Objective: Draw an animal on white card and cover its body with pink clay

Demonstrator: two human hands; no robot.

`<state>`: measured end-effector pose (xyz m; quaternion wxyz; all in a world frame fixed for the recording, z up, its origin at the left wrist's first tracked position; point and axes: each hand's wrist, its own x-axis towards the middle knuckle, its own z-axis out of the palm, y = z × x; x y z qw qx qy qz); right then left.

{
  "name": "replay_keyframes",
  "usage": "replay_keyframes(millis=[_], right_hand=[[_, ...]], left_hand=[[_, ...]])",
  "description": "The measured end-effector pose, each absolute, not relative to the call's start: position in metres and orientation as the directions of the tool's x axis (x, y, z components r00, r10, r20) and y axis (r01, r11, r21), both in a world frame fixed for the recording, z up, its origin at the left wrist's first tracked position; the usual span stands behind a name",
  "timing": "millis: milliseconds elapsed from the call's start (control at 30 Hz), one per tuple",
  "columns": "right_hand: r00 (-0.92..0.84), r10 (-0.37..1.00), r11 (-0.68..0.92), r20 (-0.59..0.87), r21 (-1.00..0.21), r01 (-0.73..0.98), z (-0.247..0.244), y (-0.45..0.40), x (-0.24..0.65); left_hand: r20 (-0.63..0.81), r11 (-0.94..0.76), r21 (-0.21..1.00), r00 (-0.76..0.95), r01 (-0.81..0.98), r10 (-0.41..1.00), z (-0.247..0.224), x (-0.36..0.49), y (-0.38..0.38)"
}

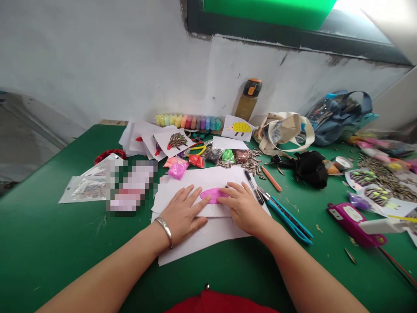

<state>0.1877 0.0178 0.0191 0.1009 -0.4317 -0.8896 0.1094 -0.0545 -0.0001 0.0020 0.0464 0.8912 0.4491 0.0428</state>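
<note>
A flat purple-pink oval of modelling clay (210, 195) lies on a white sheet of paper (185, 177), with a few drawn lines below it. My left hand (183, 213), a silver bangle at its wrist, rests on the paper with fingers spread; a fingertip touches the oval's left end. My right hand (244, 209) bends over the oval's right end, its fingers apart and the tips on the clay. Neither hand grips anything. Two pens (254, 187) lie just right of my right hand. Beyond the paper sits a bag of purple-pink clay (178, 168).
A blue utility knife (288, 217) and an orange stick (271, 178) lie to the right, near a magenta glue gun (356, 224). Sunflower seeds (250, 164), clay packs (196, 161) and picture cards (174, 141) are behind. A bottle (248, 100) stands by the wall.
</note>
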Motion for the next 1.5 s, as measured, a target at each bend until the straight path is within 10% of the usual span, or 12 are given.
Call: replay_keyframes(millis=[1500], right_hand=[[-0.553,0.833,0.516,-0.025,-0.326,0.792,0.016,0.022,0.181]], left_hand=[[0.035,-0.564,0.115,0.564,0.818,0.825,0.000,-0.053,0.001]])
